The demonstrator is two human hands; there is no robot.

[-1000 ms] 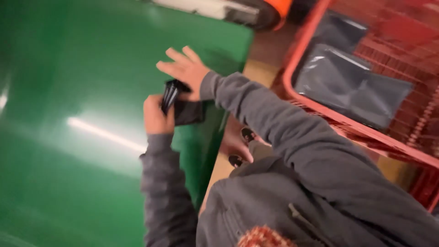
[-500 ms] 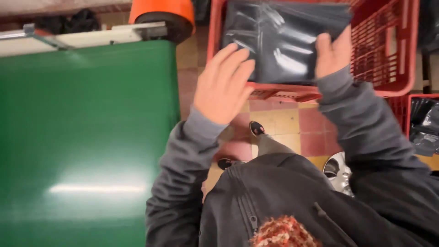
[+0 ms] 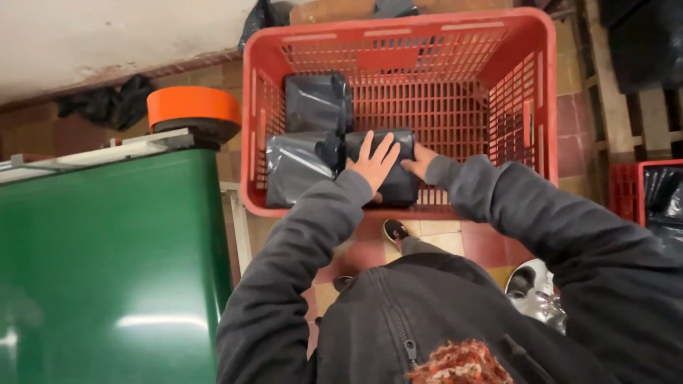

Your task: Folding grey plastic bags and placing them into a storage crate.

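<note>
Flat-palmed hands (image 3: 390, 162) on grey package (image 3: 388, 167)

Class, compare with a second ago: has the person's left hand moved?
Yes. The left hand has left the green surface and now lies on a dark package inside the red crate.

Dark grey zip-up jacket (image 3: 427, 313) with long sleeves (image 3: 284, 270) reaching the wrists (front zipper closed), black shoes (image 3: 393, 230), bare hands (image 3: 373, 163).

The dark grey plastic parcel (image 3: 388, 167) under my hands lies flat on the floor of the red crate (image 3: 541, 92), near its front wall, touching two similar shiny grey parcels (image 3: 306, 135) on its left.
</note>
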